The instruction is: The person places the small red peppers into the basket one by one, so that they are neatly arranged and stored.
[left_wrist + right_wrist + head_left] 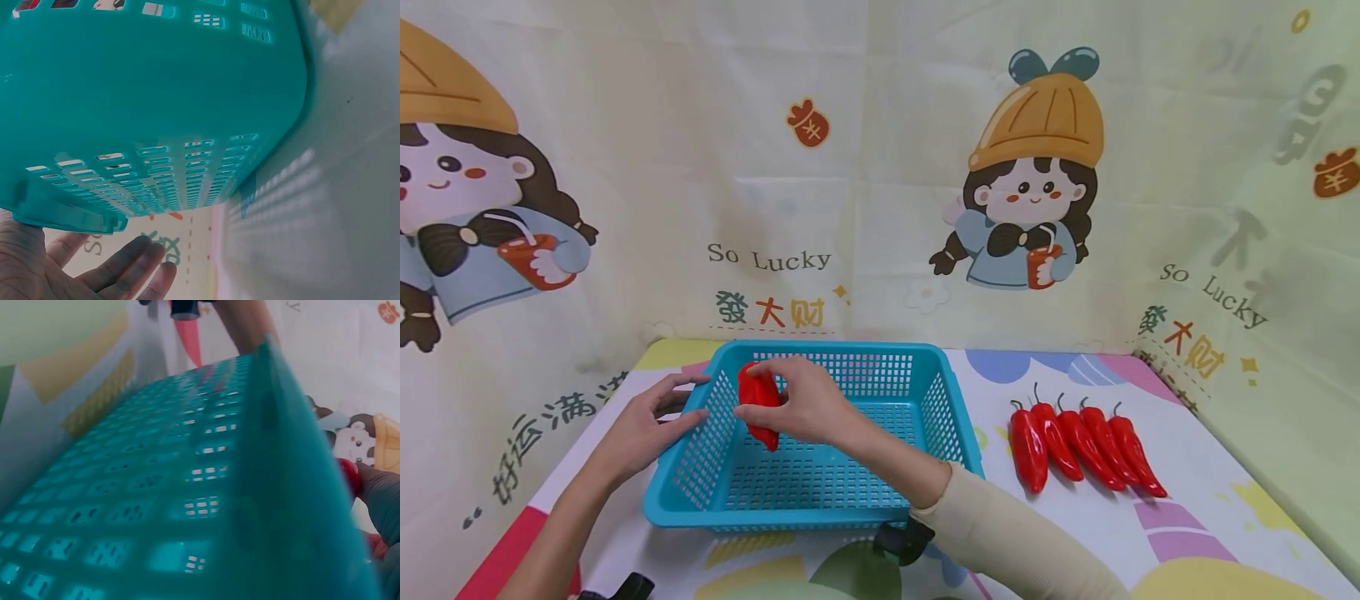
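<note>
Blue basket [775, 519]: upright on the printed table [1195, 475], perforated walls and floor. Beige sleeve [1000, 533] passes over its corner around 4 o'clock. Five red peppers [1090, 450], glossy, side by side at the basket's 3 o'clock, well apart from it; stems toward 11, tips toward 5. Right hand [801, 400] within the basket outline, fingers and thumb pinching a red object [756, 390]. Left hand [647, 429] at the basket's 9 o'clock, relaxed, fingers loosely extended outside the wall, touching the rim. Red object is over the basket's 10 o'clock part, long side roughly 11 to 5; kind hard to make out, contact with the floor can't tell. Black device [904, 542] by the right forearm, between 4 and 5 o'clock.
</note>
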A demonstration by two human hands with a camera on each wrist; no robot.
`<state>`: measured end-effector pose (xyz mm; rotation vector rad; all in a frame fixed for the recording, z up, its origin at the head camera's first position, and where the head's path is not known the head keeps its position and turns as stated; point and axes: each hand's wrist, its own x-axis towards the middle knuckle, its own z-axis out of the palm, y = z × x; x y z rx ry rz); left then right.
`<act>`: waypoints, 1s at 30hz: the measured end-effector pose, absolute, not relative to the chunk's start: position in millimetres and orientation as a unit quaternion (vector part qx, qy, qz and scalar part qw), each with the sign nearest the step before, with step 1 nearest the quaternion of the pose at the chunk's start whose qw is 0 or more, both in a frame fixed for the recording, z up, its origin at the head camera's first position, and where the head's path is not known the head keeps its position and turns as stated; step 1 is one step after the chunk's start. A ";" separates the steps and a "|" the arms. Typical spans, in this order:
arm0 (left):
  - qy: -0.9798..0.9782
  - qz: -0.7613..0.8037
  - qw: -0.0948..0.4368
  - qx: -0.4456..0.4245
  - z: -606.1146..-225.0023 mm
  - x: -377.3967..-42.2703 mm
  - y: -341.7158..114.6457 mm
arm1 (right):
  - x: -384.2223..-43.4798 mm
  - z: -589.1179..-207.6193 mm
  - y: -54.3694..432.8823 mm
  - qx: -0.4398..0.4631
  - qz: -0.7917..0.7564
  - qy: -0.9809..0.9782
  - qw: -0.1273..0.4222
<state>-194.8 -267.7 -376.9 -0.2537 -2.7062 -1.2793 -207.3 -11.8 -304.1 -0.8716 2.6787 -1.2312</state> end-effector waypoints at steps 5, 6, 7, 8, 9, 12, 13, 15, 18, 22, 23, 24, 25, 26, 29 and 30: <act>-0.899 -0.424 0.069 -0.083 -377.6 -195.2 -268.0 | -207.8 -310.2 -15.3 -0.252 -0.416 0.871 0.069; -0.900 -0.423 0.068 -0.083 -377.7 -195.7 -268.4 | -207.7 -311.4 -15.8 -0.245 -0.418 0.872 0.073; -0.900 -0.422 0.067 -0.084 -377.7 -196.1 -268.8 | -207.3 -312.6 -16.3 -0.238 -0.420 0.872 0.078; -0.901 -0.422 0.066 -0.083 -377.7 -196.3 -268.9 | -207.0 -313.8 -16.7 -0.230 -0.422 0.873 0.083; -0.901 -0.421 0.066 -0.083 -377.6 -196.4 -269.0 | -206.8 -315.1 -17.2 -0.223 -0.424 0.873 0.088; -0.900 -0.423 0.063 -0.083 -376.9 -196.1 -268.6 | -206.4 -319.3 -18.7 -0.204 -0.426 0.876 0.101; -0.900 -0.424 0.062 -0.082 -376.6 -196.0 -268.2 | -206.2 -320.7 -19.2 -0.199 -0.425 0.877 0.104; -0.899 -0.425 0.062 -0.082 -376.0 -196.0 -267.9 | -206.2 -323.5 -19.9 -0.194 -0.422 0.879 0.107; -0.899 -0.427 0.061 -0.081 -375.3 -195.9 -267.2 | -206.6 -327.8 -20.3 -0.196 -0.416 0.882 0.105; -0.899 -0.426 0.060 -0.079 -375.3 -195.9 -267.1 | -207.3 -331.4 -19.6 -0.196 -0.422 0.879 0.108; -0.899 -0.426 0.060 -0.079 -375.4 -196.0 -267.3 | -207.3 -331.9 -19.4 -0.193 -0.424 0.878 0.110; -0.900 -0.425 0.060 -0.079 -375.6 -196.2 -267.6 | -207.3 -332.4 -19.1 -0.189 -0.427 0.877 0.111; -0.900 -0.425 0.060 -0.079 -375.7 -196.2 -267.6 | -207.3 -333.0 -19.0 -0.185 -0.430 0.877 0.114; -0.900 -0.425 0.060 -0.079 -375.8 -195.7 -267.2 | -207.3 -333.7 -19.0 -0.179 -0.431 0.877 0.117; -0.900 -0.424 0.063 -0.080 -376.0 -194.9 -266.7 | -206.9 -335.3 -19.1 -0.164 -0.434 0.877 0.126; -0.900 -0.424 0.065 -0.081 -376.1 -194.6 -266.5 | -207.0 -336.0 -19.1 -0.160 -0.435 0.877 0.129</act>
